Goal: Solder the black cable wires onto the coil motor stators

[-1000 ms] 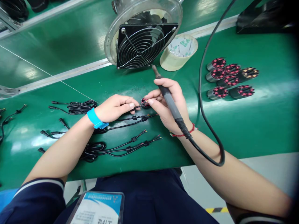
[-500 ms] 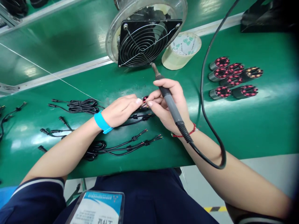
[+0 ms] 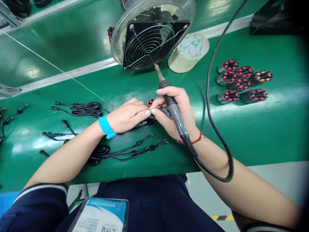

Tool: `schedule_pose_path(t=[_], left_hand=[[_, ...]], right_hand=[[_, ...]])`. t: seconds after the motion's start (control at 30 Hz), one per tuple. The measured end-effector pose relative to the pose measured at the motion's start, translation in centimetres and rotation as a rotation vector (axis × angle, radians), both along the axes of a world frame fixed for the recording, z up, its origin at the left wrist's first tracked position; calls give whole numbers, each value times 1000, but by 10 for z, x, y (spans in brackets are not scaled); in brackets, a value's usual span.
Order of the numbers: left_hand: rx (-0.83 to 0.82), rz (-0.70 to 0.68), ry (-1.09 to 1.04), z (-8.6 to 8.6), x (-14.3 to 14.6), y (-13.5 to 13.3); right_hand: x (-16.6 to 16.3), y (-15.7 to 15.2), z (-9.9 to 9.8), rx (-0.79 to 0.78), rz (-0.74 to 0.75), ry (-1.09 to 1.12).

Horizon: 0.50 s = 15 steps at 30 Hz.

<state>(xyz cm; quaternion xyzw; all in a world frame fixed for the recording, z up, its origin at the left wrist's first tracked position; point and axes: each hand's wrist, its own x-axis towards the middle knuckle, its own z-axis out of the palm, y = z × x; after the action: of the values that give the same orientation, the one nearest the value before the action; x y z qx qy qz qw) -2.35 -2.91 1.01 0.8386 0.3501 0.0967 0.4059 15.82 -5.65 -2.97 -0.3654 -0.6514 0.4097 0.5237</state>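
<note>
My right hand is wrapped round a soldering iron, whose tip points up towards the fan. Its thumb and a finger are also pinched together, meeting the fingertips of my left hand. My left hand is closed in a pinch, palm down, and whatever lies between the fingertips is hidden. Just behind them shows a small round part with red windings, mostly covered. A black cable runs under my left hand, with its end close to the pinched fingers.
A fan with a wire guard stands ahead, beside a tape roll. Several red-wound cylinders stand on the right. Black cables lie left and in front. The iron's cord loops over my right forearm.
My fingertips have drawn closer together, and the dark strand seen between them is now hidden. The iron has shifted slightly with my right hand.
</note>
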Motion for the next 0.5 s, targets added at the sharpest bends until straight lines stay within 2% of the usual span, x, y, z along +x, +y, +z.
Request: schedule_pose_path(t=[0.13,0.2,0.27,0.33,0.43,0.5], left_hand=[[-388,236,-176,4,4,-3],[-505,344,-242,5,6,-4],[-485,416,-240,5,8,-3],[-384,463,-211,2,8,-1],[-266,527,-165,-5,6,4],[-251,560,-161,-10,4,6]], right_hand=[[-2,-1,-1,42,-58,23],[-4,-2,-1,19,-74,29],[-5,-2,-2,-15,-80,1],[-5,-2,-4,-31,-94,-70],[-1,0,-7,-3,-149,-149],[3,2,-10,4,-205,-175]])
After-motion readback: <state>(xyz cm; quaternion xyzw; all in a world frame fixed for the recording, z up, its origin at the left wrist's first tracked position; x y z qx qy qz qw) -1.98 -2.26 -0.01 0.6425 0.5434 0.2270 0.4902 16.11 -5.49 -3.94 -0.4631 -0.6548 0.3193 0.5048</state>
